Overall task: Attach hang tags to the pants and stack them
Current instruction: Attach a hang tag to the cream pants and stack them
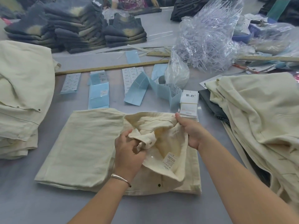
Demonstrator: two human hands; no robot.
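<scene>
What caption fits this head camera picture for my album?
Both hands, left and right, open the waistband of cream pants near the hang tags.

The single head-worn wide-angle camera looked forward and steeply down from close above the grey work table [48,199], both forearms reaching in from the bottom edge, with far stacks of dark folded garments [77,29] along the top.
</scene>
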